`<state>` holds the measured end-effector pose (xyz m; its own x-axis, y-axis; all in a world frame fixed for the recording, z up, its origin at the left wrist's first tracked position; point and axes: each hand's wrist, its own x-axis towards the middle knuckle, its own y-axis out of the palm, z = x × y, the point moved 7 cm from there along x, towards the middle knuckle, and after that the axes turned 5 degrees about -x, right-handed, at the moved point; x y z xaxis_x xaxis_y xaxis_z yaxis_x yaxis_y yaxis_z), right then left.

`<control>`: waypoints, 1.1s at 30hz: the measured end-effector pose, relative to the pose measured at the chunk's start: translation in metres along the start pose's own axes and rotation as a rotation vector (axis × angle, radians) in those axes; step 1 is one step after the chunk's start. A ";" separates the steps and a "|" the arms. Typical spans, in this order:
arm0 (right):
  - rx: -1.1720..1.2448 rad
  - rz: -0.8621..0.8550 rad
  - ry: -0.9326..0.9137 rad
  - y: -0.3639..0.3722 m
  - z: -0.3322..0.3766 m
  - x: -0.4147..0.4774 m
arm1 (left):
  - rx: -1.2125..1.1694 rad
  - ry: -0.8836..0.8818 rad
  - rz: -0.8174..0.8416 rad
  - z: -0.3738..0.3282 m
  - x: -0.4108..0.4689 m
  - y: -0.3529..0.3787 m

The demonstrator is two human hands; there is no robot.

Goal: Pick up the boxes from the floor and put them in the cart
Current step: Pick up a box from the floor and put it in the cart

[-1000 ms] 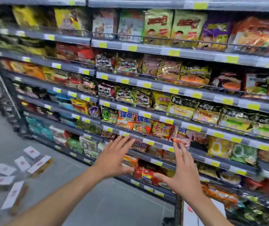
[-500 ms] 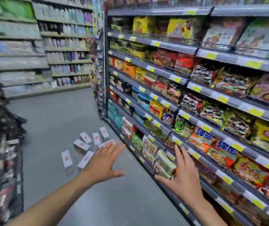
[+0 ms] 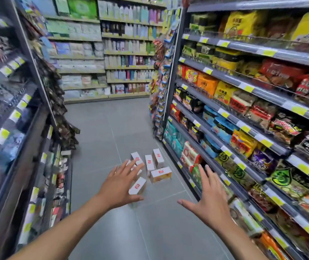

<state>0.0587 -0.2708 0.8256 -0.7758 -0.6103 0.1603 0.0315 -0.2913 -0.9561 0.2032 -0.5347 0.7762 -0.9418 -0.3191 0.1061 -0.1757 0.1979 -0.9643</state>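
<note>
prog: none carted, cart not in view | white boxes (image 3: 160, 174) all on floor (image 3: 112, 119), mid-aisle | L hand (image 3: 120, 184) + R hand (image 3: 208, 199): fingers (image 3: 210, 176) spread wide, empty

matt white cardboard boxes (image 3: 160, 174) on smooth grey tile floor (image 3: 112, 128); glossy plastic packets (image 3: 243, 141) on metal shelves (image 3: 258, 92).

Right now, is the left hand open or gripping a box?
Open. The left hand has spread, straight fingers and holds nothing; the boxes lie on the floor beyond it.
</note>
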 end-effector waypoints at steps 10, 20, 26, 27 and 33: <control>-0.028 0.077 -0.118 0.050 0.045 0.108 | -0.026 -0.074 0.010 0.053 0.056 0.014; 0.044 0.183 -0.271 0.111 0.043 0.270 | -0.039 -0.275 0.064 0.107 0.158 0.050; 0.079 0.280 -0.366 0.151 0.048 0.374 | -0.058 -0.407 0.131 0.144 0.201 0.075; 0.079 0.316 -0.382 0.165 0.053 0.390 | -0.081 -0.443 0.137 0.153 0.205 0.082; 0.030 0.457 -0.513 0.240 0.091 0.457 | -0.142 -0.552 0.184 0.205 0.229 0.120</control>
<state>-0.2312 -0.6864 0.6919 -0.2838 -0.9463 -0.1546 0.3080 0.0627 -0.9493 0.0254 -0.7743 0.6352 -0.6791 -0.6943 -0.2382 -0.0962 0.4059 -0.9089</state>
